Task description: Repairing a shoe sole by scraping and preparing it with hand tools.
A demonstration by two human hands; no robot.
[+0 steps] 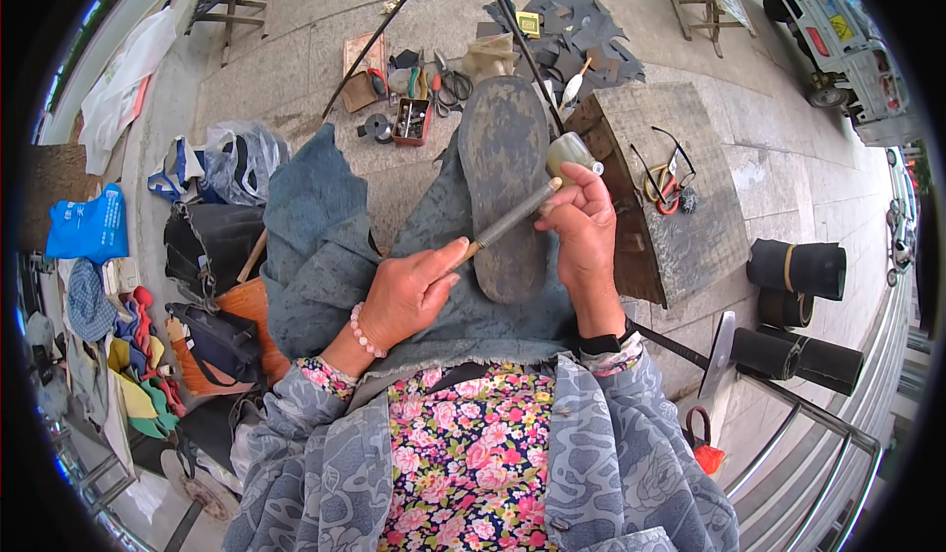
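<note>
A grey ribbed rod (512,219) with pale ends slants over my lap. My left hand (414,291) is closed round its lower end. Just by the upper end is my right hand (583,219), its thumb and forefinger pinched together; what they hold, if anything, I cannot make out. Beneath the rod a worn, dark, sole-shaped piece (505,138) points away from me over the blue-grey cloth (325,227) on my lap. A cloudy jar (569,152) shows just beyond my right fingers, partly hidden by them.
On the right stands a wooden box (680,192) with glasses (662,166) on top, near dark rolls (798,355). Ahead lie pliers and scissors (451,87), a red parts box (411,121) and dark scraps (581,34). Bags (212,246) crowd the left. Thin metal legs (379,34) rise ahead.
</note>
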